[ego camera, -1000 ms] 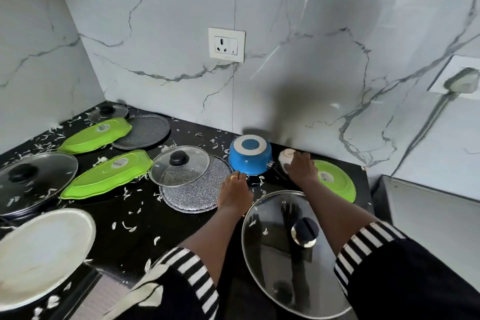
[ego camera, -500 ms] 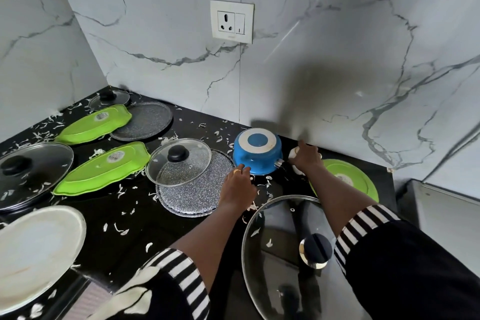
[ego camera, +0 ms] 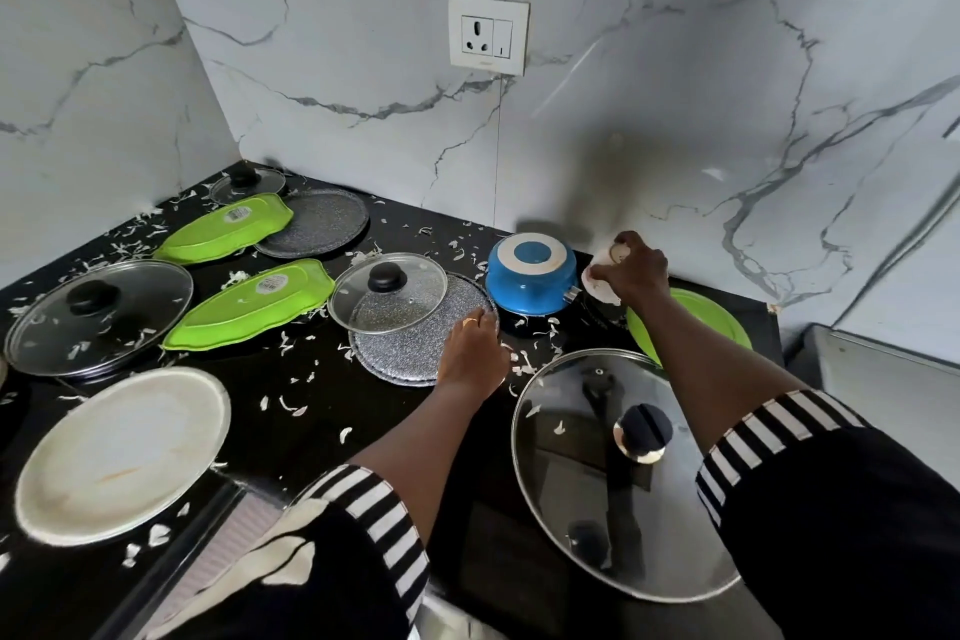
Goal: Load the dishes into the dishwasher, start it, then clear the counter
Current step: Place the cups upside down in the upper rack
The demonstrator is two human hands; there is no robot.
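In the head view the black desk [ego camera: 249,400] is crowded with dishes and strewn with white scraps, so the job looks to be at its very start: no dishwasher shows, nothing seen is loaded, and all the clearing is yet to come. The right hand [ego camera: 636,270] is at the desk's far edge by the marble wall, fingers curled round a small white round piece [ego camera: 597,286], a lid or a little bowl, I cannot tell which. It is held just right of an upturned blue pot with a white ring on its base [ego camera: 530,281]. A round green plastic plate [ego camera: 696,322] lies under that forearm. The left hand [ego camera: 475,353], well apart from the right, lies at the right rim of a speckled grey round plate [ego camera: 410,348]; whether it grips the rim or only rests there I cannot tell. A small glass lid with a black knob [ego camera: 387,294] sits on that plate. Toward the left edge lie a green leaf-shaped plastic tray [ego camera: 249,309], a second green tray [ego camera: 223,229], another speckled grey plate [ego camera: 317,229] and a dark-knobbed glass lid [ego camera: 98,317]. At the near edge are a white round plate [ego camera: 124,452] on the left and a large glass lid with a steel-and-black knob [ego camera: 623,473] on the right. By my reckoning every piece has yet to be carried off, the machine started and the scraps wiped.
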